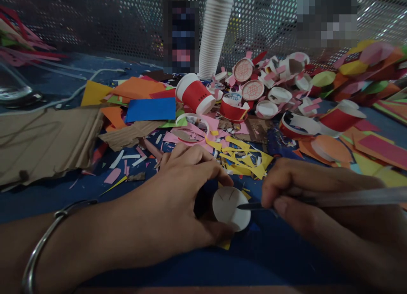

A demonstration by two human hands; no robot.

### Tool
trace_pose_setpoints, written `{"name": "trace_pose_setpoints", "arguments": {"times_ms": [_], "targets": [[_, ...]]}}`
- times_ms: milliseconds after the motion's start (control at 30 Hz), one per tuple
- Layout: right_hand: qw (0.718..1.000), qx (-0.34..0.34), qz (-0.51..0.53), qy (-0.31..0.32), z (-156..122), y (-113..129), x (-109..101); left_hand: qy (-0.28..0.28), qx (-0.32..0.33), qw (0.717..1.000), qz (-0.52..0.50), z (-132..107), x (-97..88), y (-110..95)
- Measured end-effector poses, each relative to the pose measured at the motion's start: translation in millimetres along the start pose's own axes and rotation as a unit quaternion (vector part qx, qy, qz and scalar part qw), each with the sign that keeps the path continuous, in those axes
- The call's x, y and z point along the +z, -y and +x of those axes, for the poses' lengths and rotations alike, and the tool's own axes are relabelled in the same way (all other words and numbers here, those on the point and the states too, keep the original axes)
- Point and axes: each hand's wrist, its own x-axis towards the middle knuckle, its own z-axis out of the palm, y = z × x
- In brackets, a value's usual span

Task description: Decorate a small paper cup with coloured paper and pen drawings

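Note:
My left hand (187, 192) is curved around a small round white paper disc (227, 201), its index finger and thumb at the disc's edges. Two short dark lines mark the upper part of the disc. A pen with a clear barrel (352, 197) is pinched in my right hand (305, 209), its dark tip over or touching the right side of the disc. A bit of yellow paper (224, 244) shows under the left thumb. A metal bangle circles my left wrist.
Yellow scraps (244, 156), a blue card (151, 109) and a red paper cup (194, 92) lie beyond my hands. Cut cup pieces (252, 90) are heaped behind, near a tall cup stack (218, 27). Cardboard (44, 141) lies left; orange paper (330, 150) lies right.

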Motion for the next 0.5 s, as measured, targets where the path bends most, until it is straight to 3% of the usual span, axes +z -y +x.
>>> {"name": "trace_pose_setpoints", "arguments": {"times_ms": [133,500], "targets": [[1.0,-0.03,-0.006,-0.002,-1.3,-1.3,-0.6,0.006,-0.002,1.0,-0.001,0.4,0.6,1.3],[1.0,-0.01,-0.012,0.019,-3.2,-2.6,-1.6,0.0,-0.007,1.0,-0.008,-1.2,1.6,2.1]]}}
